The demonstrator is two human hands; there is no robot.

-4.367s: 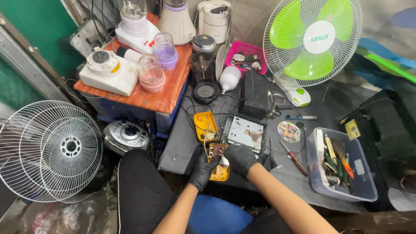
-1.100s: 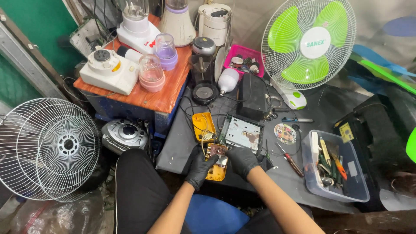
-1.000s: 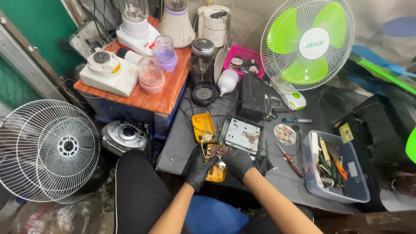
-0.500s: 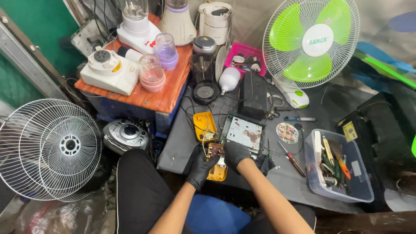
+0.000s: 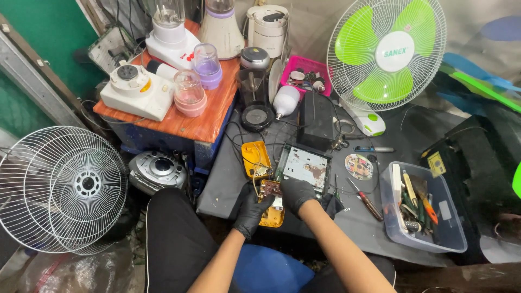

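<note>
Both gloved hands at tabletop's (image 5: 228,187) near edge: left hand (image 5: 253,209) and right hand (image 5: 297,194), fingers closed on small brown circuit board (image 5: 269,190) over yellow case half (image 5: 272,214). Right: clear plastic bin (image 5: 448,239) w/ screwdrivers & tools. Farther back: pink basket (image 5: 323,66) w/ small parts.

We've got a black, thin, snug rubber glove on the left hand (image 5: 252,210) & a matching one on the right hand (image 5: 297,194), cuffs ending approx. at the wrists. Forearms bare, no sleeves in view. Black trousers (image 5: 173,244) on both legs, plain fabric, no markings.
</note>
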